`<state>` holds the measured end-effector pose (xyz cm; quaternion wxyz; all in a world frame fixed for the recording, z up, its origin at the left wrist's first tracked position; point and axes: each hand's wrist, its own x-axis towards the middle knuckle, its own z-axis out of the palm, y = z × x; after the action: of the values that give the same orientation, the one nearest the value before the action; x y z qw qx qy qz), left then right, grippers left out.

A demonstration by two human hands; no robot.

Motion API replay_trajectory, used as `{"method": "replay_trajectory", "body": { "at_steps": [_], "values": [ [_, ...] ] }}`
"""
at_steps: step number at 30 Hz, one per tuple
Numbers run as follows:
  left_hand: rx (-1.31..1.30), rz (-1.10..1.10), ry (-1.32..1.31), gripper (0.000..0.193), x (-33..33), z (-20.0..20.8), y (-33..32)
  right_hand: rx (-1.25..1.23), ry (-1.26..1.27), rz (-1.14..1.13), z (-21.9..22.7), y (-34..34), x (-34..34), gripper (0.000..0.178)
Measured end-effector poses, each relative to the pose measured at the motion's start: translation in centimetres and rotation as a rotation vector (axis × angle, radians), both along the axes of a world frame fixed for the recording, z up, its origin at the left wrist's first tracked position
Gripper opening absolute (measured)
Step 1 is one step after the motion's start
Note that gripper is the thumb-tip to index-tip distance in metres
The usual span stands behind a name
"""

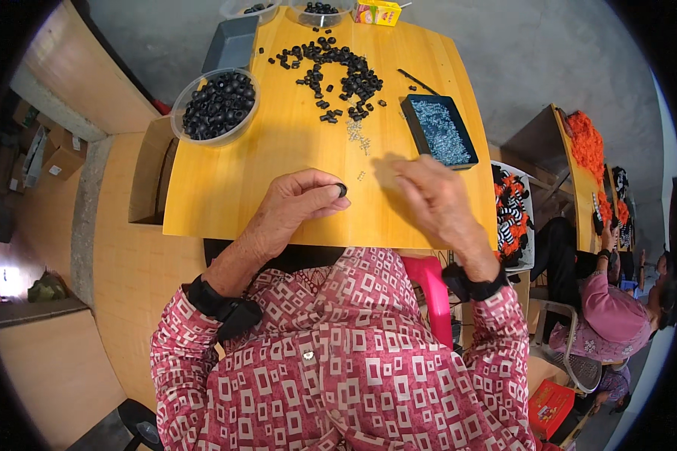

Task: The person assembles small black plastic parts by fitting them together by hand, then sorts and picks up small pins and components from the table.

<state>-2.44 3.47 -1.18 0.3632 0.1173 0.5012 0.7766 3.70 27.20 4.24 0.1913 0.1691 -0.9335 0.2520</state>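
Note:
Between the thumb and fingers of my left hand [308, 199] is a small round black part [342, 190], held over the table's near side. My right hand [435, 197] hovers to the right of it, its fingers smeared by motion, so what they hold, if anything, does not show. A few tiny silvery pieces [362, 176] lie on the yellow table [293, 154] between the hands, with more silvery bits [357, 134] farther back. Beyond those spreads a loose pile of small black parts [361, 81]. A black tray [470, 159] of tiny silvery pieces stands just past my right hand.
At the left edge stands a clear round tub [179, 120] of black parts. Behind it are a grey tray [229, 49], more tubs and a yellow carton [377, 13]. A thin black stick [417, 81] lies at right. Other people [609, 316] sit far right.

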Motion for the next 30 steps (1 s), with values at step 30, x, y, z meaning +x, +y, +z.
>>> {"method": "replay_trajectory", "body": {
  "at_steps": [30],
  "values": [
    [0.052, 0.026, 0.005, 0.023, 1.7, 0.1, 0.9, -0.422, -0.217, 0.103, 0.2, -3.4, 0.4, 0.010]
  ]
}}
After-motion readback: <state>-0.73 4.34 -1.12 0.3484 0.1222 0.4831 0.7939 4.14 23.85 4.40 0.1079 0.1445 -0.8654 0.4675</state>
